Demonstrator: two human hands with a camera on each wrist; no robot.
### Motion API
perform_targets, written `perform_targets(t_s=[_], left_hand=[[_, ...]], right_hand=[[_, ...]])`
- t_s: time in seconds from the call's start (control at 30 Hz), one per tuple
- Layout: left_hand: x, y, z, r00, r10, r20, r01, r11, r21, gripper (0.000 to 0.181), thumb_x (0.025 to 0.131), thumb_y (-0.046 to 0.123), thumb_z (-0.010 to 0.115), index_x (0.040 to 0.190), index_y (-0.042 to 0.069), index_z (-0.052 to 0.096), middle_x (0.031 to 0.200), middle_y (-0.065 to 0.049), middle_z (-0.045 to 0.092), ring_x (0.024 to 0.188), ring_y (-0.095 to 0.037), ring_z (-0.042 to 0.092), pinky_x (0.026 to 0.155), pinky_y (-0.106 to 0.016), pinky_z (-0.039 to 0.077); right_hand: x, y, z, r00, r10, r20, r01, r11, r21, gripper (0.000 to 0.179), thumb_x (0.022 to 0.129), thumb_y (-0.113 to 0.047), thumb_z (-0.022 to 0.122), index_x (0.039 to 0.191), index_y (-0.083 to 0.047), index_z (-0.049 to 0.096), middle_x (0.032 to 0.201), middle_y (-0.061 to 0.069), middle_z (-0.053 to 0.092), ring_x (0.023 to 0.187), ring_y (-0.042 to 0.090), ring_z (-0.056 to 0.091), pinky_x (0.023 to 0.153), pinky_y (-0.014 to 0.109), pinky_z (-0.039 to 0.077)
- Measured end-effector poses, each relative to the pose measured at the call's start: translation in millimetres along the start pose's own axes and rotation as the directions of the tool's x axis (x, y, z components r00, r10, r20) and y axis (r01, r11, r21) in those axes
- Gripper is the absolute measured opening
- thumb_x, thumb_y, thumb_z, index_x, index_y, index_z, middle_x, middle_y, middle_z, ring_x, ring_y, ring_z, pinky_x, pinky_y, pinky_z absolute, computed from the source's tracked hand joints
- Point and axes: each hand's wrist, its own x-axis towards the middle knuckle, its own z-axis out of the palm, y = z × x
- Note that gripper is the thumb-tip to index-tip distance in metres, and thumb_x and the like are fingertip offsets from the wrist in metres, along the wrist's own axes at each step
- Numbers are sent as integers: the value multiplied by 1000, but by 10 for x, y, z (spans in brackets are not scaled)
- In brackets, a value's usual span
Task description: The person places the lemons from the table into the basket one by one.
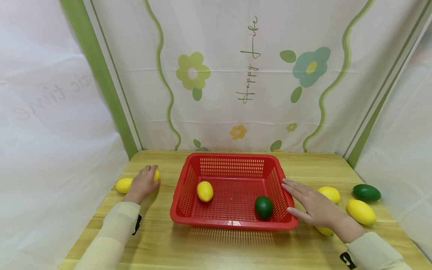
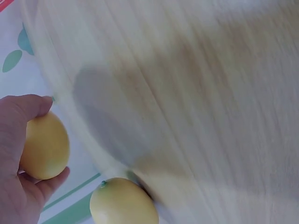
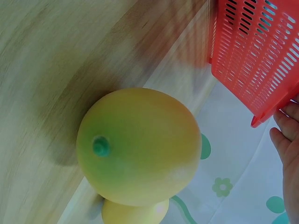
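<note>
Over the left part of the table, my left hand (image 1: 144,182) grips a yellow lemon (image 2: 46,145), thumb on one side and fingers on the other. A second lemon (image 1: 124,185) lies just beside that hand, toward the table's left edge. My right hand (image 1: 315,204) rests its straight fingers along the right rim of a red plastic basket (image 1: 233,224). Inside the basket are one lemon (image 1: 204,191) at the left and one dark green fruit (image 1: 263,207), perhaps a lime or avocado, near the front right.
Right of the basket, a lemon (image 1: 329,194) and another lemon (image 1: 325,230) are partly hidden by the right hand. Farther right lie a lemon (image 1: 361,212) and a dark green fruit (image 1: 366,192). A printed curtain (image 1: 219,112) hangs behind the wooden table (image 1: 158,240).
</note>
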Motion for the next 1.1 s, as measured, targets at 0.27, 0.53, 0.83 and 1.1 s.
perform_targets(t_s=[0.27,0.53,0.83,1.1], left_hand=[[27,-23,-3,976,156,-154,-142,985,98,57,77,2,76,126,-9,49,119,-33,52,104,-49,53,87,-57,49],[91,-36,3,844,398,-358,-318,911,262,56,65,-9,79,115,-9,55,111,-35,57,94,-49,58,78,-54,54],[153,2,-55,755,513,-408,-390,852,350,45,71,-12,70,115,-10,58,109,-35,58,92,-49,59,76,-54,54],[193,48,-141,698,579,-421,-441,811,384,49,69,-14,74,115,-11,58,110,-34,58,91,-47,59,77,-54,54]], right_hand=[[-1,7,1,1000,-5,-8,5,1000,-9,69,88,-40,69,142,-2,48,148,14,43,128,33,48,94,49,49],[2,6,2,1000,-16,-18,16,1000,-11,69,87,-40,70,141,-1,49,146,15,45,127,33,49,94,50,49],[-2,1,3,1000,-12,-17,11,1000,-8,69,87,-40,70,141,-2,49,146,15,45,126,33,49,93,50,49],[3,-11,-12,1000,9,4,-9,1000,4,69,89,-41,68,142,-2,47,147,15,44,127,34,48,93,50,49]])
